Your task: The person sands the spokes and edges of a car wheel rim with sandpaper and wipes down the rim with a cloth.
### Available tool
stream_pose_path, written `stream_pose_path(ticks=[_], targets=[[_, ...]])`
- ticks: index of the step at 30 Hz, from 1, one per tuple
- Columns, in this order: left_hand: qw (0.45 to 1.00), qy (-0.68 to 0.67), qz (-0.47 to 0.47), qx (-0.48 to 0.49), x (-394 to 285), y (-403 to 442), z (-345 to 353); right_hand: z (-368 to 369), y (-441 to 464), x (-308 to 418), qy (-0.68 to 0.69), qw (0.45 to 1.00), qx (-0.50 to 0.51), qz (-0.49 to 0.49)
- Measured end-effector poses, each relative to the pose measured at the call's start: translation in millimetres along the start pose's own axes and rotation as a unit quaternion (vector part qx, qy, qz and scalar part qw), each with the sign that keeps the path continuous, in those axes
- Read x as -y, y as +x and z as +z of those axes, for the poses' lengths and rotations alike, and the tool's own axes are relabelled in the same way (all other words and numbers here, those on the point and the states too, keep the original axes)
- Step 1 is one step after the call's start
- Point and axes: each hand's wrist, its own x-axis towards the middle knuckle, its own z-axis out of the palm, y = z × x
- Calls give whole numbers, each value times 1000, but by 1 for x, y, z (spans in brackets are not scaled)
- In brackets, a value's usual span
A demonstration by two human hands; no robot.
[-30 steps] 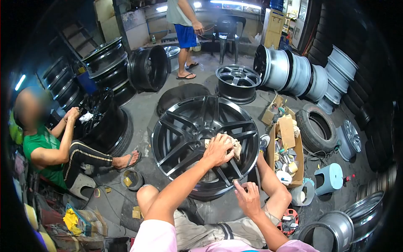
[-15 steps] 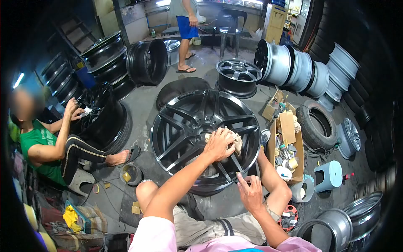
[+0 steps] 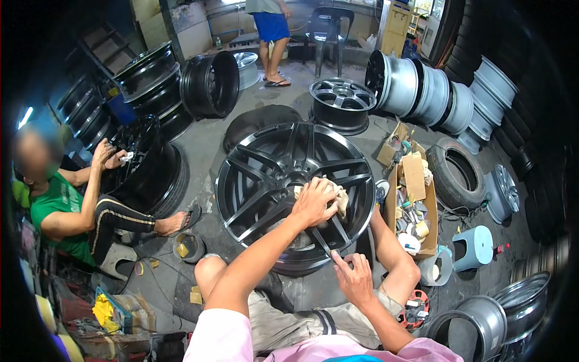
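In front of me lies a black multi-spoke wheel rim (image 3: 235, 154), face up. My left hand (image 3: 313, 203) is closed over a crumpled beige cloth (image 3: 341, 204) and presses it on the spokes right of the hub. The cloth is partly hidden under my fingers. My right hand (image 3: 356, 277) is at the near edge of the rim, its index finger stretched toward the lip and the other fingers loosely bent. I see nothing held in it.
At left a seated person in green (image 3: 60, 208) works on another black wheel (image 3: 151, 175). A cardboard box (image 3: 429, 226) of supplies, a tire (image 3: 455, 175) and a light-blue stool (image 3: 473, 248) stand at right. Behind are silver rims (image 3: 398, 84) and a standing person in blue shorts (image 3: 270, 27).
My right hand has shifted slightly left along the rim's near edge. The left hand stays on the cloth in about the same place. The standing person in the back has shifted.
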Motion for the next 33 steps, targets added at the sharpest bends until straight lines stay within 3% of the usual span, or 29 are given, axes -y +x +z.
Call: stream_pose_path(ticks=[7,10,13,18,20,26,33], targets=[[1000,11,12,-5,2,0,1,-4,0,2,15,1000,13,14],[995,68,43,-53,9,-1,14,0,5,-29,-42,999,-12,4],[999,47,-2,25,10,0,11,-5,17,-36,-42,998,-12,40],[999,18,-19,35,6,0,7,7,1,3,30,1000,0,-9],[998,50,24,-4,5,0,5,7,0,5,33,999,4,-1],[997,-25,-32,-60,0,5,3,-10,18,-32,-23,997,-39,55],[994,49,-89,-38,-14,3,20,16,-32,18,65,997,14,39]])
